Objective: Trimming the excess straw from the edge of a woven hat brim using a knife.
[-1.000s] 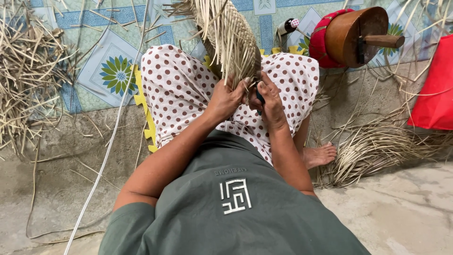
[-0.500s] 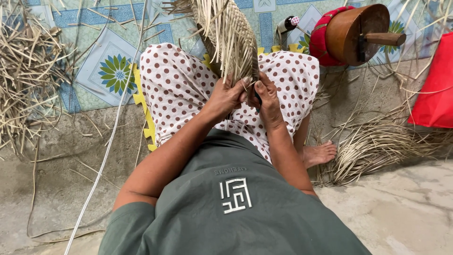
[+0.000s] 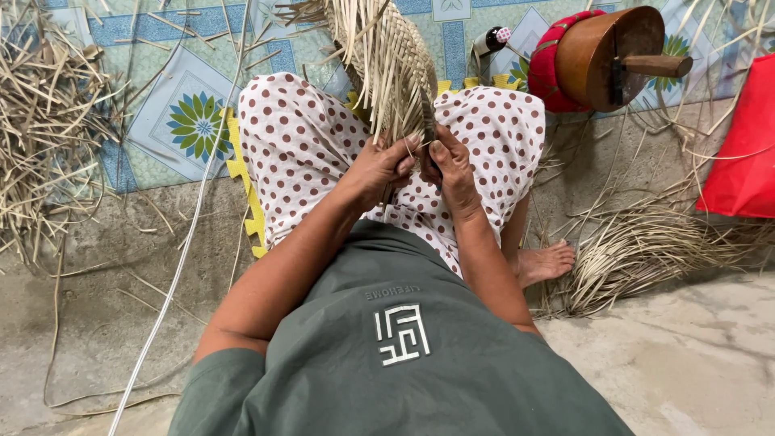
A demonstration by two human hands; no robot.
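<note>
Here, looking down from the head camera, I see my two hands meeting at the near end of a half-woven mat of dry palm strips (image 3: 387, 64), which rises from my lap and leans away from me between my knees. My left hand (image 3: 375, 165) is clamped on the mat's lower edge, fingers curled round a bunch of strips. My right hand (image 3: 450, 161) is closed too, pinching a single strip just beside the left thumb; the two hands touch.

Compared with a second ago, very little has shifted: the hands sit at the same spot on the mat's edge, and only the fingers have drawn a little tighter together. I judge from this that one strip is being tucked or pulled snug, a small step in a long weave.

My dotted trousers (image 3: 299, 153) cover both legs, and a bare foot (image 3: 549, 262) shows to the right. Loose strips lie in a heap at far left (image 3: 44, 137) and in a fan at right (image 3: 646, 246). A round wooden tool with a handle (image 3: 609, 56) sits near a red bag (image 3: 743, 145).
</note>
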